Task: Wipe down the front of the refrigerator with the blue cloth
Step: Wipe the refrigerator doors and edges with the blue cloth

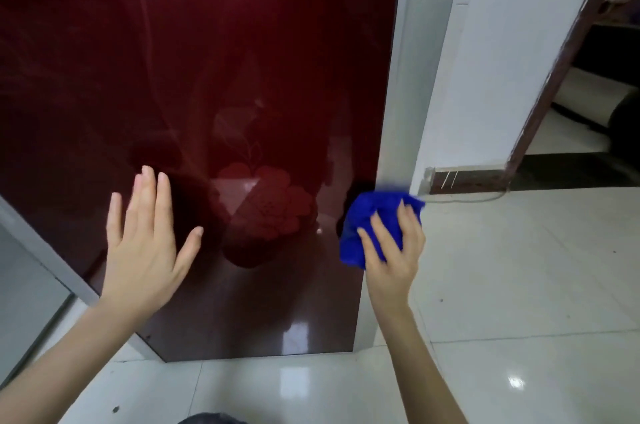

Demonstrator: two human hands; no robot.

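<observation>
The refrigerator's lower door point(207, 59) is glossy dark red with a faint flower pattern and a silver frame. It fills most of the head view. My right hand point(394, 250) grips a bunched blue cloth point(363, 219) against the door's right edge, low down, where the red panel meets the silver frame. My left hand point(145, 243) is spread flat with straight fingers against the lower left part of the red panel. It holds nothing.
A white wall point(502, 59) stands right of the refrigerator, with a dark wooden door frame point(561, 59) beyond it. Shiny white floor tiles point(519, 285) spread to the right and in front. A thin cable point(467, 200) runs along the wall's base.
</observation>
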